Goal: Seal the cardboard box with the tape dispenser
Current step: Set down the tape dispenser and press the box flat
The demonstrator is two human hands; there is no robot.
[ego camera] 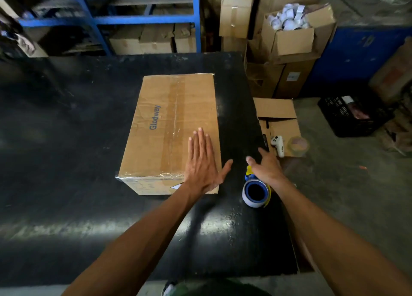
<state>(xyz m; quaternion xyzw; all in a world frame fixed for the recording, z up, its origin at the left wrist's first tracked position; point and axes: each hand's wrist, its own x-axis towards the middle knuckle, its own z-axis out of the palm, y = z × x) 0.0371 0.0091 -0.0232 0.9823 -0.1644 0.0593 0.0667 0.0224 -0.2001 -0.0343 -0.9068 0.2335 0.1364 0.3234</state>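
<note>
Head view, looking down at a black table (pixel 66 139). A closed cardboard box (pixel 171 128) lies near the table's middle, its long axis running away from the viewer; clear tape covers the centre seam and wraps the near top edge, and the word "Glodway" is printed in blue on the left flap.

The left hand (pixel 204 162) lies flat, palm down, on the near right corner of the box top, fingers extended and close together, thumb spread out past the box's right edge.

The tape dispenser (pixel 256 188) (blue roll core facing up, yellow frame partly visible) rests on the table just right of the box's near corner. The right hand (pixel 266 166) is directly over the far part of the dispenser, fingers loosely spread and pointing away; whether it touches or grips the frame cannot be told, since the hand hides that part.

Beyond the table's right edge, lower down, an open carton (pixel 278 121) carries a white handheld controller (pixel 278 145) and a roll of clear tape (pixel 298 146). Blue shelving (pixel 138 19) and stacked cartons stand behind.
</note>
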